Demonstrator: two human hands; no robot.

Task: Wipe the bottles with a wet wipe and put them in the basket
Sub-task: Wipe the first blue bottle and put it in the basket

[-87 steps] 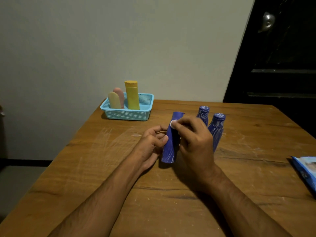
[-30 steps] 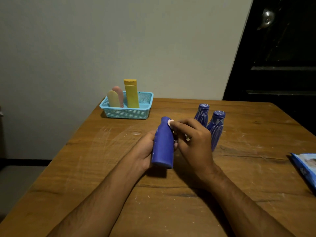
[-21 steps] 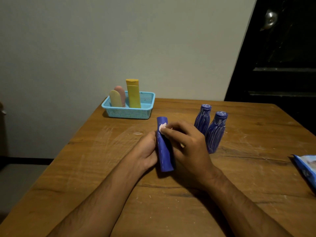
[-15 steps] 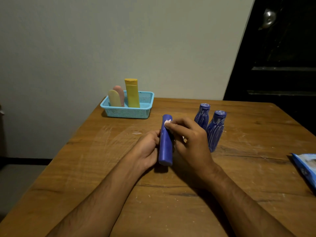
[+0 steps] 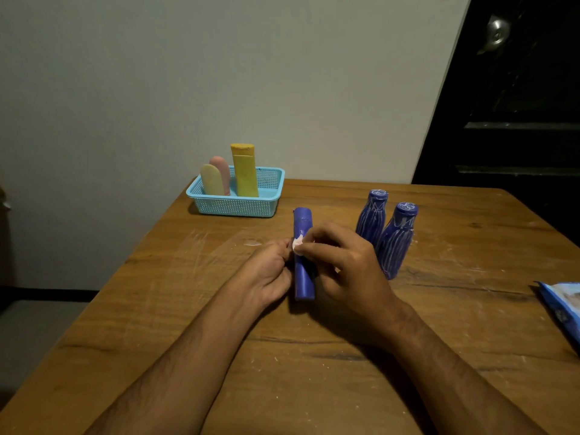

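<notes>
blue bottle [image 5: 303, 271] is held between both hands above the wooden table [image 5: 439, 340], its cap end directed away from the person. left hand [image 5: 266, 274] is curled against the bottle's left side; right hand [image 5: 348, 271] is curled at its right side, and a small white wet wipe [image 5: 297, 245] is pinched in the fingertips and pressed to the bottle's upper body. two streaked blue bottles [image 5: 372, 219] [image 5: 397, 240] are seen upright just right of the hands, close beside each other. turquoise basket [image 5: 238, 207] is placed at the table's far edge near the wall, with a yellow bottle [image 5: 244, 171], a pink bottle [image 5: 221, 171] and a cream bottle [image 5: 212, 180] standing inside. blue wipes packet [image 5: 561, 306] is partly visible at the right edge.
</notes>
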